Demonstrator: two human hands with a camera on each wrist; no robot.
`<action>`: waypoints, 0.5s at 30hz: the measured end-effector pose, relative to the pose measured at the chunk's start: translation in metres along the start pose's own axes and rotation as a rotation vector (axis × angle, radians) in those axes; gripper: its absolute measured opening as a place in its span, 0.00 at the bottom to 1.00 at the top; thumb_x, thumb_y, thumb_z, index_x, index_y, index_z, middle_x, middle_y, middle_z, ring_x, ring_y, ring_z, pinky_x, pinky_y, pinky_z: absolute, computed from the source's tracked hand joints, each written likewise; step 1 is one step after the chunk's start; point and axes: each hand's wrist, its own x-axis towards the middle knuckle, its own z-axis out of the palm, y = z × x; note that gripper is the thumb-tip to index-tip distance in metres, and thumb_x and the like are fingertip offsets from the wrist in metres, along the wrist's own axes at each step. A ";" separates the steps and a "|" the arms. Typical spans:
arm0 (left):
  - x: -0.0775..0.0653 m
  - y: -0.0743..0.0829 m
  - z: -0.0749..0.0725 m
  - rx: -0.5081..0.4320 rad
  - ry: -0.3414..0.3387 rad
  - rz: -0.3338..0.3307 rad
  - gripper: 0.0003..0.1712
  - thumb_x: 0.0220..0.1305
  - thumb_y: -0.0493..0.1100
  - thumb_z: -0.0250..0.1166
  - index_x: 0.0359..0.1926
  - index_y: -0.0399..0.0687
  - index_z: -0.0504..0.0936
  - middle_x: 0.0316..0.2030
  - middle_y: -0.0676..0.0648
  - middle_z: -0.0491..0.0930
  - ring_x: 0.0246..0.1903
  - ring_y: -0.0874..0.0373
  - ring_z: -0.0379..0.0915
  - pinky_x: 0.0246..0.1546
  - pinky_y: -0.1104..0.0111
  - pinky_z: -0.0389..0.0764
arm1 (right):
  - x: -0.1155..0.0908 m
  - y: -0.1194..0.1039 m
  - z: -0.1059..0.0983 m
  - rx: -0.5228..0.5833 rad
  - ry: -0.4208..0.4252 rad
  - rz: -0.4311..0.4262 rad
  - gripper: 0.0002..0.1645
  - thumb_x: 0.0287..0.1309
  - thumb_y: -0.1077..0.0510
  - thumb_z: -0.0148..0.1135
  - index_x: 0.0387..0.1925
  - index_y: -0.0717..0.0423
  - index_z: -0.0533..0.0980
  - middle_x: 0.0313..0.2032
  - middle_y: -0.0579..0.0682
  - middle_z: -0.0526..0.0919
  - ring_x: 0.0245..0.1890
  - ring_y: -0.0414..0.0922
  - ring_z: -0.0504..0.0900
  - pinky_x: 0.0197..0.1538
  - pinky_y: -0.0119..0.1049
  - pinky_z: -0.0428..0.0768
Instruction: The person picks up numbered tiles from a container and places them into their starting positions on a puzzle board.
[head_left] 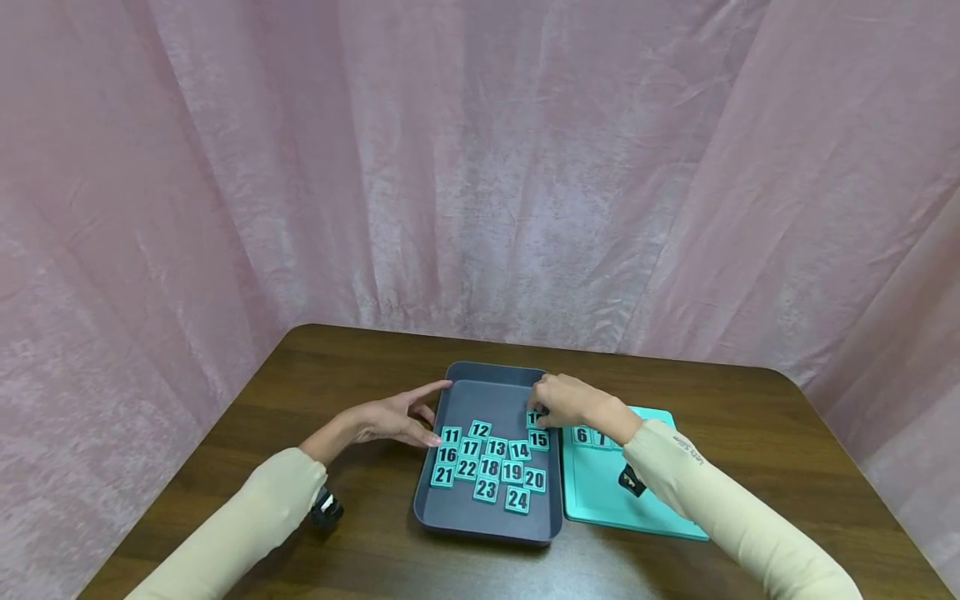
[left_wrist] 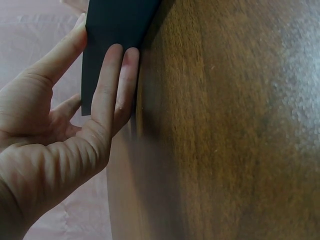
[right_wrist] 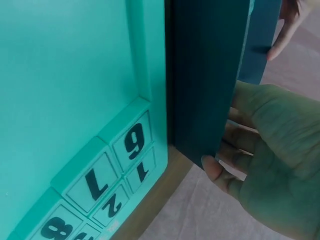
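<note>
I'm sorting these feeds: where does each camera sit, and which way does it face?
Head: worn on the head, facing forward and down over the table, tray and board; left hand, right hand and sleeves show.
Left wrist: on that wrist, facing past the palm to the tray's side and the table; the left hand shows.
Right wrist: on that wrist, facing the board and tray; the right hand shows, with part of the left beyond.
Shared: head and right wrist both show tile 6.

Shows smooth, matt plastic in tray (head_left: 465,515), smooth plastic in tiles (head_left: 489,467) inside tray and board (head_left: 607,492) right of it; glossy wood grain on tabletop (head_left: 375,517) under tray; crumpled, sheeny cloth in curtain (head_left: 480,183) behind.
</note>
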 end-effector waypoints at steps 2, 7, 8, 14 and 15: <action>0.000 0.000 0.000 0.000 0.002 -0.001 0.63 0.58 0.35 0.77 0.82 0.64 0.45 0.57 0.34 0.70 0.48 0.51 0.81 0.56 0.57 0.85 | 0.000 0.000 0.001 -0.017 0.002 -0.001 0.19 0.63 0.53 0.72 0.54 0.54 0.85 0.43 0.49 0.87 0.45 0.46 0.81 0.42 0.37 0.83; 0.001 -0.001 0.001 -0.006 0.005 -0.006 0.63 0.58 0.35 0.77 0.82 0.64 0.46 0.57 0.34 0.69 0.49 0.51 0.80 0.56 0.58 0.85 | 0.000 0.001 0.002 -0.030 -0.010 0.010 0.22 0.61 0.50 0.73 0.56 0.52 0.84 0.42 0.48 0.85 0.44 0.45 0.80 0.41 0.37 0.81; 0.001 -0.001 0.001 -0.007 0.005 -0.006 0.63 0.57 0.35 0.77 0.82 0.64 0.46 0.57 0.34 0.69 0.49 0.51 0.80 0.56 0.58 0.85 | 0.000 0.001 0.002 -0.029 -0.010 0.012 0.23 0.61 0.50 0.74 0.56 0.52 0.84 0.42 0.48 0.85 0.44 0.45 0.80 0.41 0.37 0.81; 0.003 0.000 0.000 -0.006 0.005 -0.005 0.63 0.58 0.35 0.77 0.82 0.64 0.46 0.58 0.34 0.69 0.49 0.51 0.79 0.57 0.57 0.85 | 0.000 0.002 0.001 0.019 0.006 0.028 0.22 0.61 0.52 0.74 0.55 0.53 0.84 0.47 0.50 0.85 0.48 0.48 0.82 0.48 0.41 0.84; 0.003 0.000 0.000 -0.006 0.005 -0.005 0.63 0.58 0.35 0.77 0.82 0.64 0.46 0.58 0.34 0.69 0.49 0.51 0.80 0.57 0.57 0.85 | 0.000 0.002 0.001 0.030 0.016 0.025 0.21 0.62 0.52 0.73 0.56 0.53 0.84 0.48 0.50 0.84 0.49 0.49 0.82 0.49 0.42 0.84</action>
